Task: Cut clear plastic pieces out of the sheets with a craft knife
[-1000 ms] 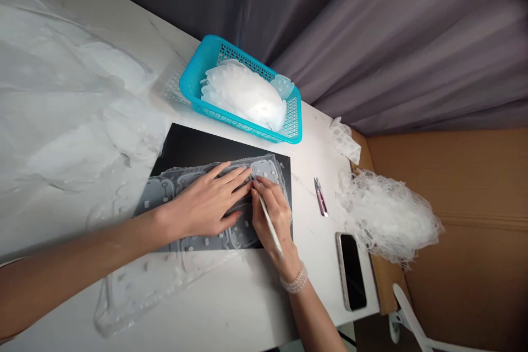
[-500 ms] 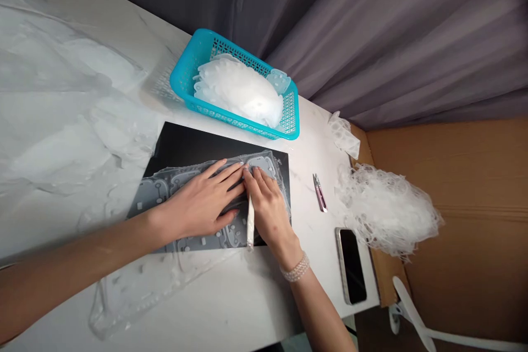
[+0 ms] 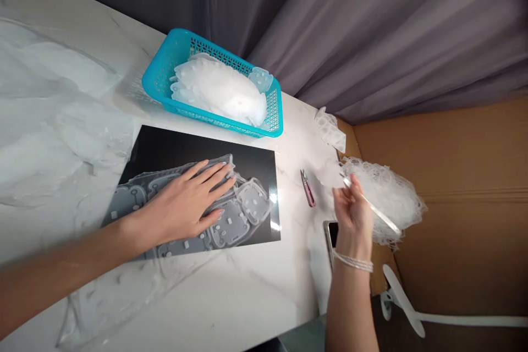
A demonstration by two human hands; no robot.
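My left hand lies flat with spread fingers on a clear moulded plastic sheet, which has rounded panels with small holes and tabs. Under the sheet is a black board. Off to the right, above the table edge, my right hand is closed around a slim white stick-like tool; its working tip cannot be made out. A pale translucent piece, blurred, shows at the fingertips, apparently held too.
A blue basket holds a pile of translucent cut pieces. Small thread snips and a partly hidden phone lie to the right. Tangled clear offcuts fill the cardboard box side. More plastic sheets lie left.
My right hand has moved right, off the sheet, carrying the white tool and a pale piece towards the offcuts. A gap now shows at the sheet's upper right corner. My left hand stays on the sheet.
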